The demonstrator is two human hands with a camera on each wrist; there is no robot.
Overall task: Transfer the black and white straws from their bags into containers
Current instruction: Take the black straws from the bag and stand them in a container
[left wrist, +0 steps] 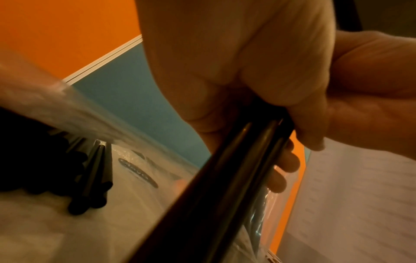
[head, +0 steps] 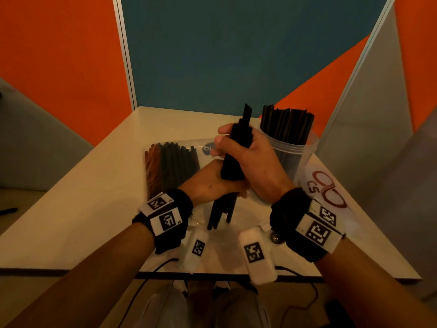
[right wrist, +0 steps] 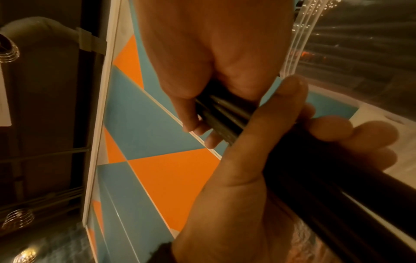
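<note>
Both hands share one grip on a bundle of black straws (head: 235, 159). The right hand (head: 255, 162) wraps its fingers round the upper part, and the left hand (head: 212, 185) curls round the lower part, the straw ends pointing down toward the desk (head: 82, 209). Just behind the right hand stands the clear container (head: 293, 152), already holding upright black straws. The bag (head: 170, 166) with more dark straws lies flat to the left. The step looks like squaring the bundle; next it needs lifting over the container's rim and lowering in.
</note>
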